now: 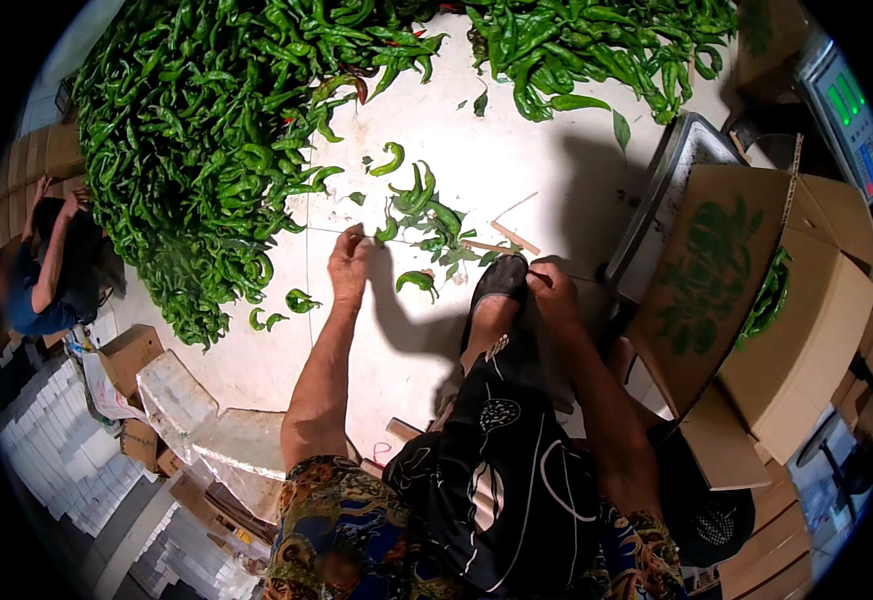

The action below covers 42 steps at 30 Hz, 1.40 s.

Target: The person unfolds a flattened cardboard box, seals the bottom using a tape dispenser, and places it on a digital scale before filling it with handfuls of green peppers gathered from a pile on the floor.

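Observation:
My left hand [349,262] hangs over the pale floor [356,330], its fingers drawn together; whatever may be between them is too small to make out. To its right lie a few loose green peppers [418,190] and torn leaves [456,255]. Beside my dark shoe [499,277], my right hand [554,292] is closed, with its fingertips pinched and their contents hidden. Thin cardboard strips [514,238] lie just beyond the shoe.
A large heap of green peppers [186,150] spreads at the left, another pile [576,50] at the far right. A cardboard box [696,270] with peppers stands on the right, by a scale display [844,105]. At the left edge, a person [46,260] sits.

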Each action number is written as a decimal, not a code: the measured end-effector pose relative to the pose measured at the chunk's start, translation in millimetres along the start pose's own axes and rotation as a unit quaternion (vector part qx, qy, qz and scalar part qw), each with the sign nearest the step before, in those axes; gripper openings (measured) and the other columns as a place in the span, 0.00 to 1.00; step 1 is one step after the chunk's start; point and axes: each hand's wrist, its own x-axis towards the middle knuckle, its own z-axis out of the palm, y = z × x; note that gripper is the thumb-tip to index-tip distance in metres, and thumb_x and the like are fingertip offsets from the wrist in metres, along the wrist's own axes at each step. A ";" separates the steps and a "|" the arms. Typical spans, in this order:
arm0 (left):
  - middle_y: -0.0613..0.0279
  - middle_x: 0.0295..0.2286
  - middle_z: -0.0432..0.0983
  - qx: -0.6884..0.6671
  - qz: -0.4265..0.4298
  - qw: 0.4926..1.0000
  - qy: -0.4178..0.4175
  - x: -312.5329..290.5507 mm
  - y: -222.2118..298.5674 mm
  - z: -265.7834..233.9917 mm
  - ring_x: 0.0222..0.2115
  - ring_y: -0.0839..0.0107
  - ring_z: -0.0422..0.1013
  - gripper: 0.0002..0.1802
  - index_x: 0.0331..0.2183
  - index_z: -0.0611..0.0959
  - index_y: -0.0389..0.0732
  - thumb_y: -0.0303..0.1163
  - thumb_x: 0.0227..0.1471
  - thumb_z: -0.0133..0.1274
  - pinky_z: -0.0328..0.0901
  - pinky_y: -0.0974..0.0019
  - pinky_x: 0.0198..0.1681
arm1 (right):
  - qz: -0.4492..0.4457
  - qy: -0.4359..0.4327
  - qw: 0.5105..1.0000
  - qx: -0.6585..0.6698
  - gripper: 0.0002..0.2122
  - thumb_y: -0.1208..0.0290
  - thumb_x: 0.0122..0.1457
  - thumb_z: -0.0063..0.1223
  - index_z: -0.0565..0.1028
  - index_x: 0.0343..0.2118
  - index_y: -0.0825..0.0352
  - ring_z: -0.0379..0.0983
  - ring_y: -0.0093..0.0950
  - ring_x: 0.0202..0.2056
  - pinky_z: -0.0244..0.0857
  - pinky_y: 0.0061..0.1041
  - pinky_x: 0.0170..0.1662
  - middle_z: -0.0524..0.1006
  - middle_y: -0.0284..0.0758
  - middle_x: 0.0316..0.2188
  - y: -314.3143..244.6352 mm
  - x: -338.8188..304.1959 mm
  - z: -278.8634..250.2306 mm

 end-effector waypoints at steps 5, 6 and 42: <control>0.55 0.38 0.77 0.206 0.057 0.968 -0.130 -1.7 -0.1 33.0 0.39 0.71 0.72 0.12 0.39 0.81 0.34 0.22 0.51 0.51 0.66 0.69 0.45 | 0.022 -0.017 0.999 0.020 0.11 0.67 0.52 0.56 0.78 0.37 0.67 0.77 0.32 0.35 0.68 0.29 0.41 0.80 0.41 0.31 0.8 -2.6 4.5; 0.57 0.34 0.78 0.183 0.024 0.972 -0.145 -2.6 19.4 40.6 0.34 0.73 0.72 0.07 0.33 0.82 0.33 0.23 0.51 0.50 0.66 0.70 0.41 | 0.029 -0.016 0.999 0.032 0.11 0.67 0.52 0.56 0.78 0.36 0.67 0.77 0.32 0.35 0.69 0.29 0.41 0.80 0.41 0.31 6.6 -2.2 0.3; 0.47 0.46 0.55 0.211 0.018 0.977 -0.003 -88.2 13.7 64.3 0.47 0.56 0.60 0.61 0.62 0.51 0.39 0.35 0.34 0.72 0.60 0.60 0.53 | -0.179 -0.080 0.901 -0.387 0.36 0.79 0.42 0.60 0.62 0.58 0.58 0.61 0.43 0.51 0.58 0.42 0.54 0.64 0.40 0.47 -87.3 11.6 45.8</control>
